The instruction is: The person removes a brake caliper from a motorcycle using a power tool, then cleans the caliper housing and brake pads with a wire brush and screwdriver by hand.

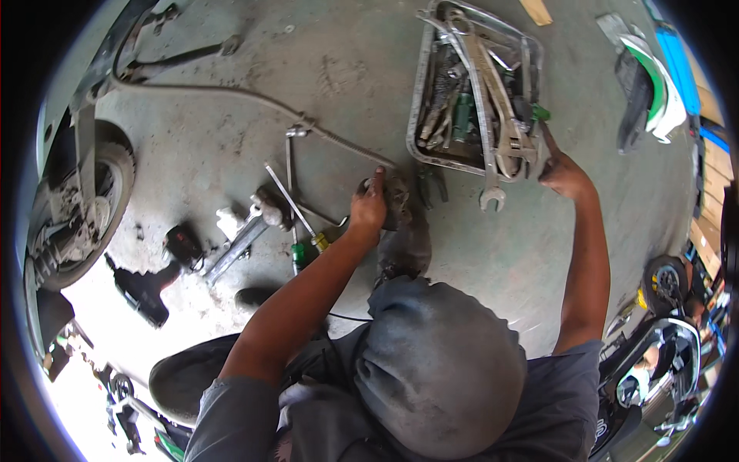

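Note:
My left hand (pixel 369 209) is closed, thumb up, around something dark I cannot make out, in front of my dark boot (pixel 406 240). The end of a long grey cable (pixel 254 98) reaches that hand. At the right wall of a metal tool tray (pixel 414 123), my right hand (pixel 568 175) has its index finger stretched toward a green-handled tool (pixel 541 113), thumb apart. Large wrenches lie across the tray, among them an adjustable wrench (pixel 514 142) and an open-end wrench (pixel 490 192). Dark pliers (pixel 433 187) rest on the floor between tray and boot.
My bent knee (pixel 443 366) fills the lower middle. Left on the floor lie a yellow-handled screwdriver (pixel 319 242), a green-handled tool (pixel 298 254), a cordless driver (pixel 145 291) and a battery pack (pixel 183 246). A wheel (pixel 115 192) stands farther left; a green-white panel (pixel 654 88) lies far right.

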